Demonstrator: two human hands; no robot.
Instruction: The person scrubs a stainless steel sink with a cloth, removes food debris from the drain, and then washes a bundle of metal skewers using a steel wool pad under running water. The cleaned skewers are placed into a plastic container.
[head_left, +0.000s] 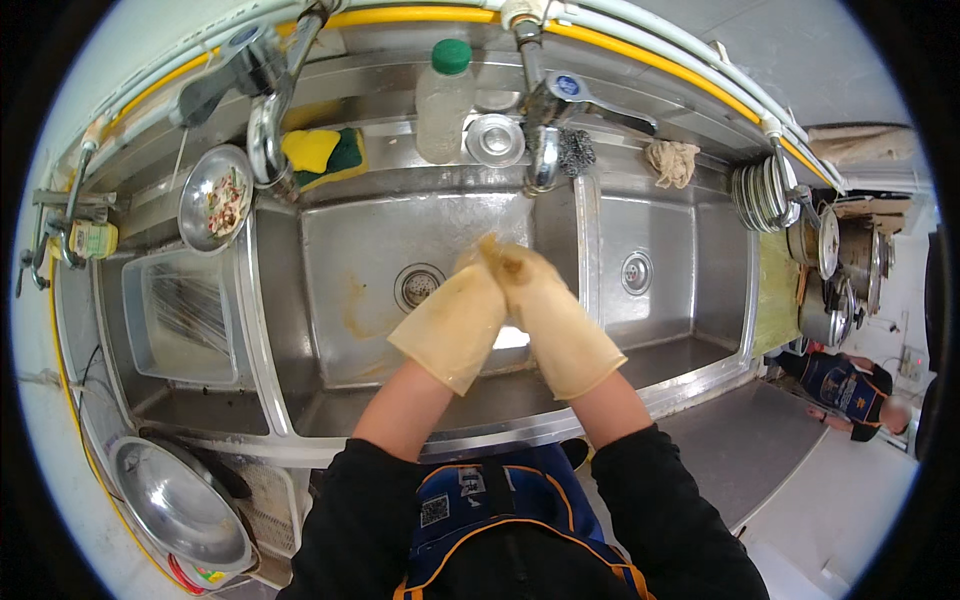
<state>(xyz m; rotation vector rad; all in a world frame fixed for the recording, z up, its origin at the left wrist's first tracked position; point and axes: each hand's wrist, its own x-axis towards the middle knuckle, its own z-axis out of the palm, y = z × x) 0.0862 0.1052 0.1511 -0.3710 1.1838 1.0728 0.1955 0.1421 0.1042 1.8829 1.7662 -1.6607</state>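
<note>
My left hand (471, 270) and my right hand (526, 276) wear cream-coloured rubber gloves with wide cuffs. They meet over the middle basin of a stainless steel sink (360, 247), pressed against each other. Brownish stains mark the right glove, and the fingertips are blurred. Whether anything lies between the palms is hidden. Just left of the left hand is the basin's drain strainer (418, 288). A chrome faucet (541, 161) hangs beyond the hands. Thin brown residue streaks the basin floor.
Behind the basin stand a green-capped plastic bottle (445, 105), sponges (322, 156), a steel wool scourer (576, 152) and a crumpled cloth (673, 163). A metal bowl with food scraps (216, 201) sits left, above a plastic tub (180, 315). Stacked plates (754, 196) and a person (844, 386) are right.
</note>
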